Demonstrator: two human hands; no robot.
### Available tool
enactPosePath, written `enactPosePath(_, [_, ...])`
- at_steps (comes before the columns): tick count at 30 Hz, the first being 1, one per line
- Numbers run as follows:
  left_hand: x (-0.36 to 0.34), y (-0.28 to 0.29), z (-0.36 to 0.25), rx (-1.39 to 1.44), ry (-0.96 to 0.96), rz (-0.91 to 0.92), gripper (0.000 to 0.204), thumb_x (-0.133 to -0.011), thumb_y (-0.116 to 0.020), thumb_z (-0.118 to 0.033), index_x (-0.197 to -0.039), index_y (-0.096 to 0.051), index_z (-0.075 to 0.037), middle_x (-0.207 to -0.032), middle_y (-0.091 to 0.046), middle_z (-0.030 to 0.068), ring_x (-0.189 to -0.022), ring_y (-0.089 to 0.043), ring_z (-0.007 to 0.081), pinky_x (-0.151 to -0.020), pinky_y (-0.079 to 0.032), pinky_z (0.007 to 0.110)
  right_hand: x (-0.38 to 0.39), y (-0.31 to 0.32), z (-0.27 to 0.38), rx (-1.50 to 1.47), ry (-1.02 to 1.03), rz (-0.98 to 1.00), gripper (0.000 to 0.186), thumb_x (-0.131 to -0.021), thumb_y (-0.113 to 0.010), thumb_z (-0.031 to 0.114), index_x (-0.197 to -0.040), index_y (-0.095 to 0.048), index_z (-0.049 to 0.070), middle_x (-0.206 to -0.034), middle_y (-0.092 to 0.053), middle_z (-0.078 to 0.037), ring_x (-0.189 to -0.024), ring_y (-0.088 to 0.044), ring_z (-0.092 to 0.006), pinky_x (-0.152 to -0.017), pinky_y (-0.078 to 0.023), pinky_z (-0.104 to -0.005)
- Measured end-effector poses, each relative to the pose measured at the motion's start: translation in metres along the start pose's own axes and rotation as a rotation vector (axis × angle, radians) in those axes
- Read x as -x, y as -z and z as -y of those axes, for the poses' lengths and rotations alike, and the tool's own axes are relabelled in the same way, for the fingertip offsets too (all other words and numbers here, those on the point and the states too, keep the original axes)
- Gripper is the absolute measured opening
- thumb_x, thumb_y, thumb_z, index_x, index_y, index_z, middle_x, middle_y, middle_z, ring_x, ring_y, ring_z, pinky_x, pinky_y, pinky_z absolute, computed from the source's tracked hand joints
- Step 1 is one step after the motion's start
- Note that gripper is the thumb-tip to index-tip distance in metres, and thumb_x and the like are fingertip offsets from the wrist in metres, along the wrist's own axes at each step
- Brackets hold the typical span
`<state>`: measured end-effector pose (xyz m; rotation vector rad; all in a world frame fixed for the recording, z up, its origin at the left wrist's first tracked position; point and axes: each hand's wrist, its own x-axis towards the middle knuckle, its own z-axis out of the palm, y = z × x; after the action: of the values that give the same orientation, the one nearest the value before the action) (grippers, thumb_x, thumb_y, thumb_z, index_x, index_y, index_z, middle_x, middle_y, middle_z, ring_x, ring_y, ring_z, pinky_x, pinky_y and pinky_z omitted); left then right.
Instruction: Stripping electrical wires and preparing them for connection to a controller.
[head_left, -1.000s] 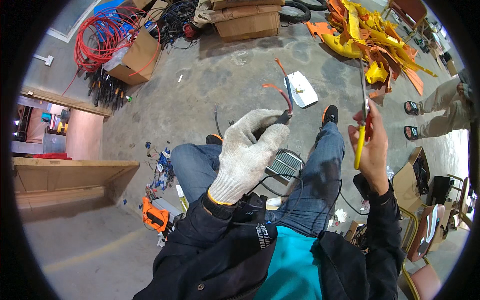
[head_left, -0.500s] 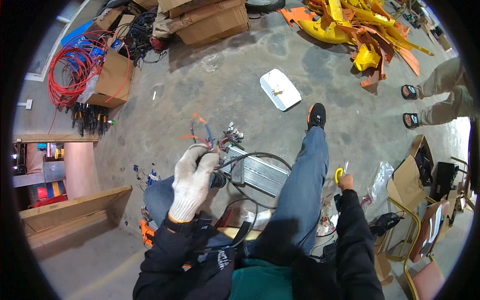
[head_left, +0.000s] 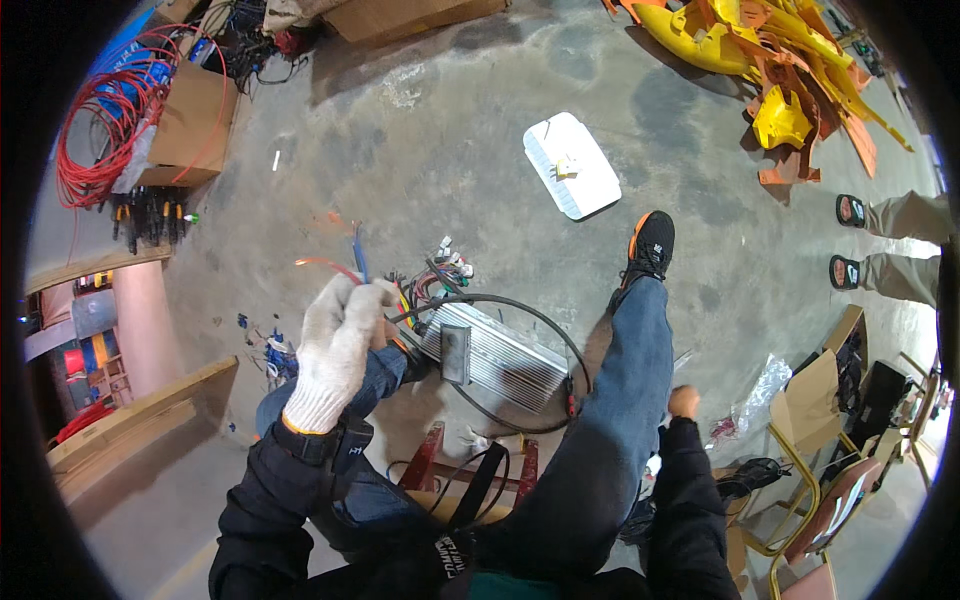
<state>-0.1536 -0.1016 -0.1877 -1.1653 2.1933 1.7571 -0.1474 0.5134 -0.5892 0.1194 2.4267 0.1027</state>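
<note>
My left hand (head_left: 335,350), in a white knit glove, is closed around a cable end with red and blue wires (head_left: 360,250) sticking out. Below the wires lie a finned silver metal box (head_left: 510,363), a looped black cable (head_left: 535,313) and a bundle of connectors (head_left: 455,260). My bare right hand (head_left: 685,400) is low beside my right leg (head_left: 630,390), its fingers mostly hidden; a thin metal blade (head_left: 682,360) shows just beyond it.
Red cable coils and a cardboard box (head_left: 190,130) stand upper left, yellow and orange plastic panels (head_left: 780,118) upper right. A white tray (head_left: 590,175) lies ahead. Another person's sandalled feet (head_left: 850,270) are at the right, above chairs (head_left: 815,540) and open cartons (head_left: 810,400).
Both my hands have moved lower, the left also leftward. The yellow-handled scissors, raised in my right hand earlier, are now mostly hidden beside my leg. The metal box is more exposed.
</note>
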Motion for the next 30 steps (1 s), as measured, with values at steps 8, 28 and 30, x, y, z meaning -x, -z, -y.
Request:
enactPosePath(8, [-0.023, 0.004, 0.013, 0.153, -0.010, 0.043, 0.031, -0.103, -0.055, -0.019, -0.121, -0.062, 0.005, -0.079, -0.059, 0.0013, -0.072, -0.056, 0.0110, -0.068, -0.048, 0.028, -0.079, 0.279, 0.188, -0.309, 0.548, -0.546, 0.023, -0.096, -0.066, 0.023, -0.107, -0.069, 0.002, -0.092, -0.073, -0.021, -0.086, -0.071, -0.0394, -0.075, -0.054, -0.0467])
enactPosePath(28, [-0.050, 0.065, 0.012, 0.264, 0.143, -0.142, 0.023, -0.094, -0.057, -0.007, -0.109, -0.070, 0.004, -0.084, -0.067, 0.0050, -0.073, -0.059, 0.0096, -0.066, -0.047, 0.024, -0.150, 0.261, 0.459, -0.820, 0.524, 0.172, 0.042, -0.097, -0.067, 0.027, -0.133, -0.064, 0.006, -0.120, -0.063, -0.010, -0.103, -0.065, -0.0247, -0.087, -0.056, -0.0342])
enactPosePath(30, [-0.048, 0.067, 0.016, 0.238, 0.037, -0.150, 0.024, -0.095, -0.056, -0.008, -0.110, -0.069, 0.004, -0.085, -0.067, 0.0044, -0.075, -0.058, 0.0092, -0.067, -0.047, 0.024, -0.120, 0.275, 0.452, -1.355, 0.335, 0.713, 0.046, -0.100, -0.061, 0.034, -0.137, -0.061, 0.007, -0.112, -0.062, -0.006, -0.093, -0.065, -0.0191, -0.083, -0.057, -0.0323])
